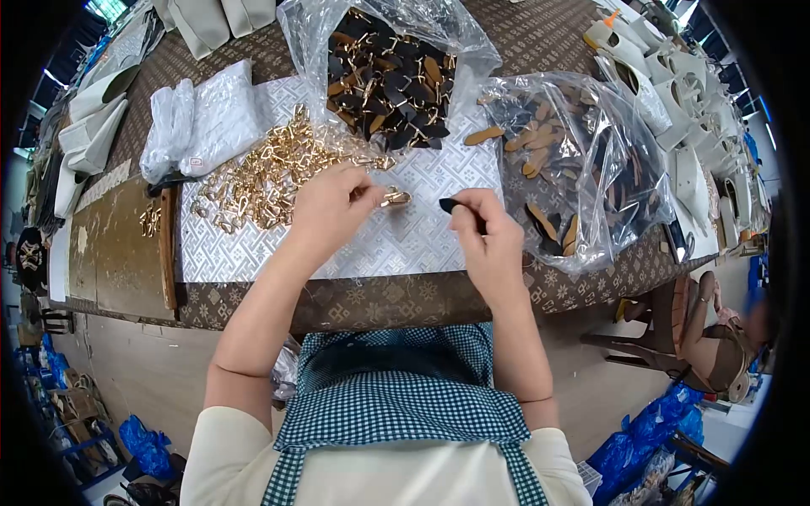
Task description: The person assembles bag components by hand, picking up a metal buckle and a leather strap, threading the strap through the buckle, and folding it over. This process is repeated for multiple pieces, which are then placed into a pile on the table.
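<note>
Over the patterned white sheet [422, 228], my left hand [333, 202] is closed on a gold metal clasp [395, 198] that sticks out past the fingertips. Level with it to the right, my right hand [488, 232] pinches a small black leather tab [449, 205]; its tip points left. A gap lies between the two pieces. Beside my left hand spreads a pile of gold clasps [257, 177]. To the right of my right hand, a clear plastic bag [603, 169] contains loose black and tan leather tabs [540, 139].
Behind the hands, an open plastic bag [472, 42] holds black tabs with gold clasps [392, 84]. White plastic packets [215, 114] lie at left, near a brown board [118, 240] with a wooden edge. White shoe-like pieces [650, 67] line the right. Another person [726, 337] sits at right.
</note>
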{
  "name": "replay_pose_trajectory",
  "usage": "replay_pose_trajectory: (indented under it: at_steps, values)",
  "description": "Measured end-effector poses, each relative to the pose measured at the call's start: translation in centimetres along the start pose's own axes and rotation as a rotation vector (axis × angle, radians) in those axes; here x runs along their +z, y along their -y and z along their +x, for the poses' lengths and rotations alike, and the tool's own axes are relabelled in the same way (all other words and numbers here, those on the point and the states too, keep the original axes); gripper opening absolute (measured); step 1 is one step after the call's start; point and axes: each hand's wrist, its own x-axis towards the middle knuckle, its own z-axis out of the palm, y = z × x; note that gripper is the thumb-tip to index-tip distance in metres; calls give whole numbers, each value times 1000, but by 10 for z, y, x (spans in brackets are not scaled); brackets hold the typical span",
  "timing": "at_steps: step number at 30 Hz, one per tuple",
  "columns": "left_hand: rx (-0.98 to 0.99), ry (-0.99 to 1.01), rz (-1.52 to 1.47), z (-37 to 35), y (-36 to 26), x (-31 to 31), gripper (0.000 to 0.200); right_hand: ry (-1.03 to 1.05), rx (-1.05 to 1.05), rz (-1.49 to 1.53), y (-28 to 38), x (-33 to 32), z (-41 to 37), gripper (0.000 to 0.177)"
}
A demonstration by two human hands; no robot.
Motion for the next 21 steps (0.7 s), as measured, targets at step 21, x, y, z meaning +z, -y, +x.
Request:
replay_pose_trajectory:
  at_steps: [21]
  values:
    - [-266,341,-1304,-7,-15,20,19,120,46,189,9,23,-3,18]
